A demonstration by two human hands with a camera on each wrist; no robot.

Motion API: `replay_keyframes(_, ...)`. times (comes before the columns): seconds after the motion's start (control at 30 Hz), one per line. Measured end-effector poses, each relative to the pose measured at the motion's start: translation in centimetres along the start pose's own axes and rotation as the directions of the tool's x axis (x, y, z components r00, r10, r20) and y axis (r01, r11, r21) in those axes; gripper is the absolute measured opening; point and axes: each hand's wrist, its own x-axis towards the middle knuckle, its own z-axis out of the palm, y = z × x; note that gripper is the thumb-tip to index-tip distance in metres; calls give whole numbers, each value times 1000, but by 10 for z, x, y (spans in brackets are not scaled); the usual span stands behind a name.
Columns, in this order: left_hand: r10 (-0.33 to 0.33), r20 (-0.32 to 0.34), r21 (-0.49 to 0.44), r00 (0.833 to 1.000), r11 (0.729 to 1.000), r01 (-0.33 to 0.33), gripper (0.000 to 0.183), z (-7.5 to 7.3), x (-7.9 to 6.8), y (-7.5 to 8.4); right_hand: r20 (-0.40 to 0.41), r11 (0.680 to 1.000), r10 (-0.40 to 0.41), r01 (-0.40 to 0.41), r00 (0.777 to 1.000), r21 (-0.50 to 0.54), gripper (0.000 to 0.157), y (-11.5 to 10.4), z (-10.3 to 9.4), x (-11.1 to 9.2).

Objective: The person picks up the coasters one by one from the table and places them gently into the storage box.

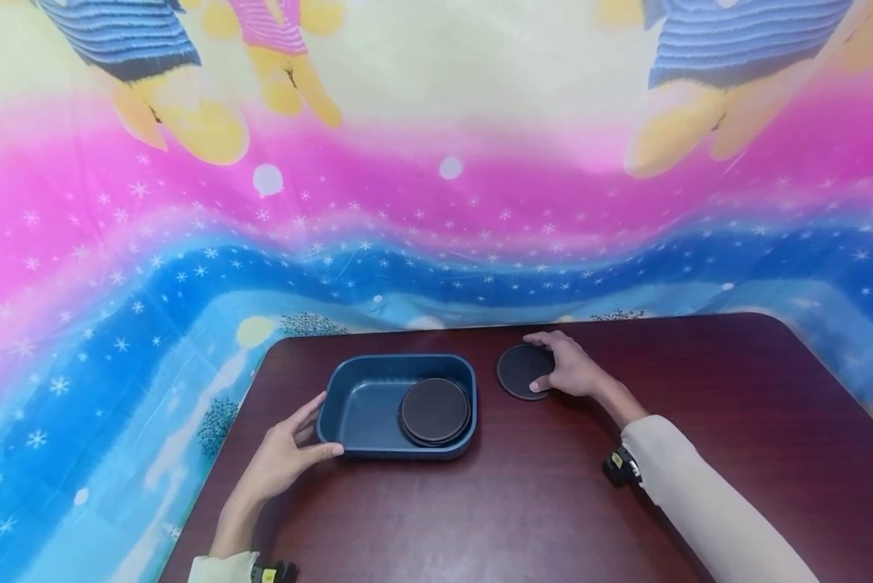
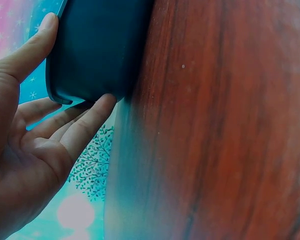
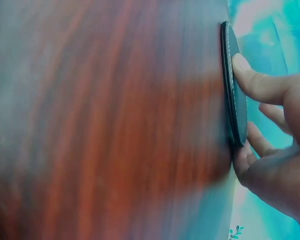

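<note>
A dark blue rectangular box [image 1: 367, 449], open at the top, stands on the table. Inside it, at the right end, lies a stack of dark round coasters [image 1: 436, 409]. My left hand [image 1: 283, 453] holds the box by its near left corner, thumb on the near side and fingers along the left end. To the right of the box is another round coaster [image 1: 518, 372], with pale stitching round its edge [image 3: 230, 75] in the right wrist view. My right hand [image 1: 571, 366] pinches this coaster at its right side, the thumb on its top face and fingers at the far rim.
The dark red wooden table [image 1: 538, 502] has rounded far corners. Right behind it hangs a colourful printed cloth [image 1: 436, 194], which also runs down along the table's left side. A black wrist device [image 1: 621, 467] sits at the right sleeve.
</note>
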Motion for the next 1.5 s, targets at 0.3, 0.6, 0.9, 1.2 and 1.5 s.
replay_keyframes(0.3, 13, 1, 9, 1000, 1000, -13, 96, 0, 2, 1, -115, 988, 154, -153, 981, 15, 77, -10, -11, -13)
replay_keyframes(0.6, 22, 6, 2, 1000, 1000, -22, 98, 0, 2, 2, -190, 989, 146, -142, 971, 36, 62, -13, -21, -34)
replay_keyframes(0.9, 17, 6, 8, 1000, 1000, -17, 97, 0, 1, 0, -120, 930, 229, -181, 966, 320, 61, -16, -21, -60)
replay_keyframes(1.2, 13, 8, 6, 1000, 1000, -13, 96, 1, 0, 0, -97, 898, 281, -226, 955, 377, 61, -15, -23, -78)
replay_keyframes(1.5, 8, 5, 11, 1000, 1000, -8, 96, -1, -1, 1, -63, 846, 304, -239, 951, 476, 64, -19, -27, -89)
